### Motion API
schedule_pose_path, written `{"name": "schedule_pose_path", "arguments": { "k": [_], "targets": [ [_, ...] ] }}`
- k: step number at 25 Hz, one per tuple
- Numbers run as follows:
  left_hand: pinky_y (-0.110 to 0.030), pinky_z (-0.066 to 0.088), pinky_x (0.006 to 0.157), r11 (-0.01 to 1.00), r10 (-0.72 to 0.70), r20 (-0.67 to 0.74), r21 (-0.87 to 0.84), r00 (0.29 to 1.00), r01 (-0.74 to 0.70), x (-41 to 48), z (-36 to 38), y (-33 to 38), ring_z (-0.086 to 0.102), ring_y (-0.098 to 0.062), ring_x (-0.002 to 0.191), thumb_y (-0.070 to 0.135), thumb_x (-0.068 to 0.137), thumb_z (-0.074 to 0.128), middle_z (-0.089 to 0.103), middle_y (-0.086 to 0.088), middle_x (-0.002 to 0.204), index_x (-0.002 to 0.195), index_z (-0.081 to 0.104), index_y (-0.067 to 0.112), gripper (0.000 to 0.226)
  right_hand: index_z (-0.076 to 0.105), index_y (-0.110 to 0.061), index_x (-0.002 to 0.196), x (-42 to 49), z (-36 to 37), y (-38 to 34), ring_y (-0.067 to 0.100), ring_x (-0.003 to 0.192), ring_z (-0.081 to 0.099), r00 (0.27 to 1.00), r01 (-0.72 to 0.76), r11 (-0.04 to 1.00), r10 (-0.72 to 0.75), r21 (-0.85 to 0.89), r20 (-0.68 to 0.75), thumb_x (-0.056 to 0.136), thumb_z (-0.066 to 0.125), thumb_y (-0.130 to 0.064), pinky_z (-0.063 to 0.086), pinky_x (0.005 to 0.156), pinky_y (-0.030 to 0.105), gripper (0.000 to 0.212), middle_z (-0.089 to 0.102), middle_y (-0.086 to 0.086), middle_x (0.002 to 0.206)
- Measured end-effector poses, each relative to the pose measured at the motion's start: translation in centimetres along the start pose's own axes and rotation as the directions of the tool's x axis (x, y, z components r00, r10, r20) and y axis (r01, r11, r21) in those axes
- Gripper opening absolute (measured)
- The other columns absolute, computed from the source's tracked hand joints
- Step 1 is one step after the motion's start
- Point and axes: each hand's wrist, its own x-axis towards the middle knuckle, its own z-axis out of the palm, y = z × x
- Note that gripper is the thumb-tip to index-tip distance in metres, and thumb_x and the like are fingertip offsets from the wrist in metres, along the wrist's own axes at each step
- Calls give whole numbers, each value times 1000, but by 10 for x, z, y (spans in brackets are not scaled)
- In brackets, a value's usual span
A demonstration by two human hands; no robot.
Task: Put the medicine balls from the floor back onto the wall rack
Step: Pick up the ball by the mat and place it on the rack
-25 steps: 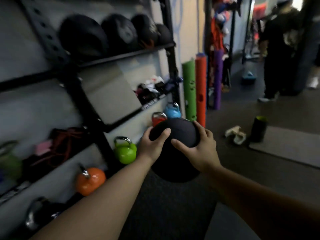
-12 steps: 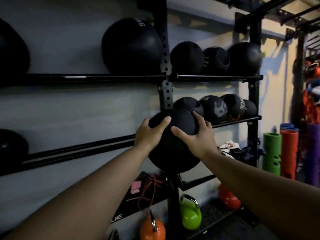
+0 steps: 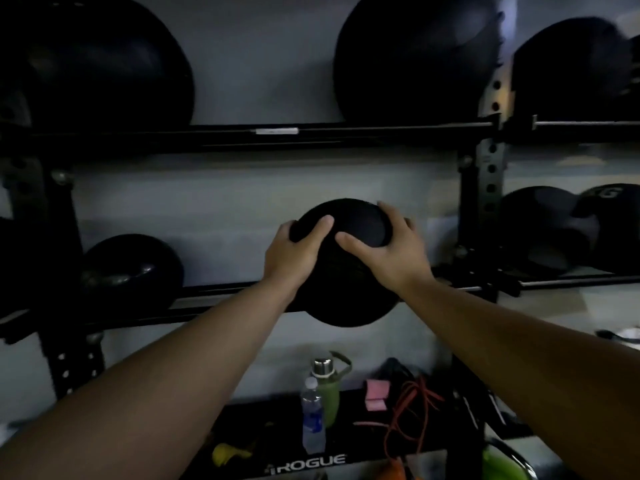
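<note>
I hold a black medicine ball [image 3: 346, 299] with both hands at the middle rail of the black wall rack [image 3: 225, 306]. My left hand [image 3: 294, 251] grips its upper left side and my right hand [image 3: 388, 251] its upper right. The ball hangs in front of the rail, its lower part below the bar; whether it rests on the rail I cannot tell. Another black ball [image 3: 131, 268] sits on the same rail to the left. Large black balls [image 3: 412, 60] fill the top rail, and more balls [image 3: 550, 226] sit in the right bay.
A perforated upright post [image 3: 485, 188] stands right of my hands. The lower shelf [image 3: 304, 460] holds a clear water bottle [image 3: 312, 414], a green flask [image 3: 329, 386], a pink pad [image 3: 376, 394] and an orange rope [image 3: 412, 407]. A green kettlebell [image 3: 505, 462] shows at the bottom right.
I have lifted the ball from near the floor up to the rack and shifted left, from in front of the upright post to the open stretch of the middle rail.
</note>
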Motion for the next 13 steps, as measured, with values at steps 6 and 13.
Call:
{"name": "schedule_pose_path", "arguments": {
  "k": [6,13],
  "targets": [
    [-25,54,71,989,51,-265,145,963,-12,83,-91,-37,70,-10,98,92,57,66,69,13,112,143,61,33,105,34,-43,155,57,147,-9,34,140,44,977,4,971,-55,238,206,53,69,-94,46,110,52,120,42,6,151],
    [-29,41,107,829,86,-190,558,978,35,175,-181,-128,55,-32,142,83,93,45,49,-12,163,165,41,33,87,35,-39,154,98,315,5,37,138,46,906,-55,979,-33,196,422,61,62,-96,44,112,52,112,44,9,150]
  ]
}}
